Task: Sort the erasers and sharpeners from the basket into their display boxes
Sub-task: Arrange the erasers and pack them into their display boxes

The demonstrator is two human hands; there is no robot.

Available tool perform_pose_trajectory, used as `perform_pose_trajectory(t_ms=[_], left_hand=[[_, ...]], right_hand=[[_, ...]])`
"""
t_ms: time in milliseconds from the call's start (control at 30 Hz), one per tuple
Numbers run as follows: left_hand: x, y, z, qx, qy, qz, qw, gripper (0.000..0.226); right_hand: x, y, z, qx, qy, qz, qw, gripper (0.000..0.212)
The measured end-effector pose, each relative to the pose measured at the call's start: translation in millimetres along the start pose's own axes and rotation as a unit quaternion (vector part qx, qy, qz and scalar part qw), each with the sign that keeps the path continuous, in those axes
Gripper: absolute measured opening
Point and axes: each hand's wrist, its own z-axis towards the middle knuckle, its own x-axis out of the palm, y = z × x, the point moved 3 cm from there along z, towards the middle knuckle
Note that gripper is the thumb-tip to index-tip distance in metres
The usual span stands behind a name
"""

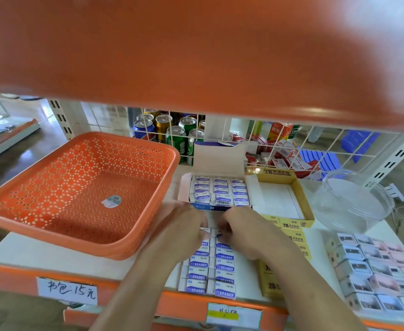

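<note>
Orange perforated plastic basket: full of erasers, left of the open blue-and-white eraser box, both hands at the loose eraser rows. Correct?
No: head view shows the orange perforated plastic basket empty, bar a sticker. Rest holds: left of the open blue-and-white eraser box, left hand and right hand at the loose eraser rows.

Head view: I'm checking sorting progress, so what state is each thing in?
Basket, empty.
Blue eraser box, lid open, full.
Yellow box, open, empty.
Clear tub, empty.
Loose erasers, in two rows on the shelf.
Yellow erasers, loose on the shelf.
Sharpeners, in rows on the shelf, unboxed.
Left hand, pinching a loose eraser.
Right hand, pinching a loose eraser.
</note>
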Motion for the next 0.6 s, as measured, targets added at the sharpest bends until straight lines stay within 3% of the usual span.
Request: perform_pose_trajectory(t_ms=[200, 333, 433, 500, 600], left_hand=[[-1.9, -0.1, -3.2, 0.003, -0.004, -0.010, 1.000, 0.020], [-10.2, -3.1, 2.9, -0.001, -0.004, -0.157, 0.988, 0.012], [-24.1, -6.8, 19.4, 0.017, -0.063, -0.170, 0.983, 0.007], [-28.3, -9.5, 34.2, 0.027, -0.078, -0.163, 0.983, 0.012], [-25.8, -15.2, 56.1, 0.024, -0.049, -0.155, 0.986, 0.006]], right_hand=[[-3.9, 0.9, -5.3, -0.017, -0.029, 0.042, 0.999, 0.006], [-18.6, -9.0, -7.1, -0.009, -0.073, 0.109, 0.991, 0.007], [-36.6, -22.5, -3.3, 0.029, -0.133, 0.137, 0.981, 0.005], [-45.1, -30.9, 2.0, 0.055, -0.164, 0.114, 0.978, 0.013], [-42.7, -37.9, 12.1, 0.084, -0.137, 0.057, 0.985, 0.020]])
